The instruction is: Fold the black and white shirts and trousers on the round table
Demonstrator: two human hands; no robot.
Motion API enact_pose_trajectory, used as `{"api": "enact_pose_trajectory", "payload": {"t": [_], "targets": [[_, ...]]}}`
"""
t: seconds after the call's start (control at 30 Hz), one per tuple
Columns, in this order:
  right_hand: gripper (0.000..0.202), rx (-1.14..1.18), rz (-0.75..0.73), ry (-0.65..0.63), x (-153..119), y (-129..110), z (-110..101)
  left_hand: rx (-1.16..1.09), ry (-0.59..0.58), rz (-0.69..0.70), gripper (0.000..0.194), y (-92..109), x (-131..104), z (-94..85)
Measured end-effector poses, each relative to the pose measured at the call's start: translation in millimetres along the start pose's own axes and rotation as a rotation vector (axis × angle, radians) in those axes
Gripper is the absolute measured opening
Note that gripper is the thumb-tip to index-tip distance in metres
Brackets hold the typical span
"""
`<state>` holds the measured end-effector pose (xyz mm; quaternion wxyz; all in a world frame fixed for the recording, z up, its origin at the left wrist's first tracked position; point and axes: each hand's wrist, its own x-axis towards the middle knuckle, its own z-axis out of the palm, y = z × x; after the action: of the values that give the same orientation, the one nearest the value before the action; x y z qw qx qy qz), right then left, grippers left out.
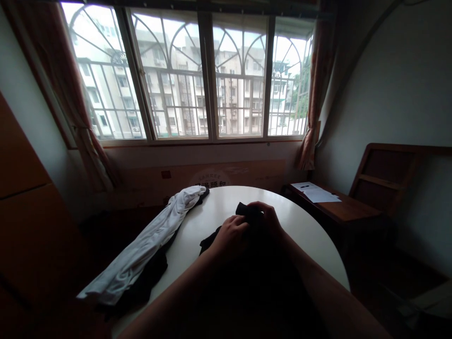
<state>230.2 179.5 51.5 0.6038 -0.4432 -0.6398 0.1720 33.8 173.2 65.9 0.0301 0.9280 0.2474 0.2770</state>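
Observation:
A black garment (243, 208) lies bunched on the round white table (300, 221) in front of me; its exact kind is too dark to make out. My left hand (232, 231) rests over the cloth with its fingers curled into it. Across from it, my right hand (268, 215) pinches the far edge of the same garment, thumb and fingers bent round the fabric. Much of the cloth merges with the shadow between my forearms.
On the table's left, a white garment (141, 247) lies lengthwise over a black one (155, 270), hanging past the edge. Papers (316, 193) with a pen lie on a wooden bench (353, 209) at right. Barred windows (183, 80) and curtains (309, 136) stand beyond.

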Motion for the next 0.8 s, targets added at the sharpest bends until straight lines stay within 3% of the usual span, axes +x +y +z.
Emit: {"api": "enact_pose_trajectory", "payload": {"t": [0.07,0.2,0.37,0.53,0.7,0.8], "targets": [[0.025,-0.071,-0.051,0.005,0,1,0,-0.019,0.047,0.026,0.011,1,2,2.5],[0.022,-0.233,-0.042,0.086,3,14,-4,-0.184,0.193,0.038,0.015,5,2,-0.3],[0.024,-0.251,0.234,0.236,11,47,-11,-0.275,0.326,-0.089,0.009,12,-3,-16.5],[0.035,-0.016,0.434,0.175,14,67,-11,-0.251,0.562,-0.116,0.013,12,-6,-43.7],[0.042,0.187,0.558,0.082,17,49,-9,-0.140,0.744,-0.229,0.010,-9,-1,-76.8],[0.035,0.281,0.555,-0.009,28,26,-15,-0.063,0.722,-0.344,0.013,-29,4,-98.4]]}}
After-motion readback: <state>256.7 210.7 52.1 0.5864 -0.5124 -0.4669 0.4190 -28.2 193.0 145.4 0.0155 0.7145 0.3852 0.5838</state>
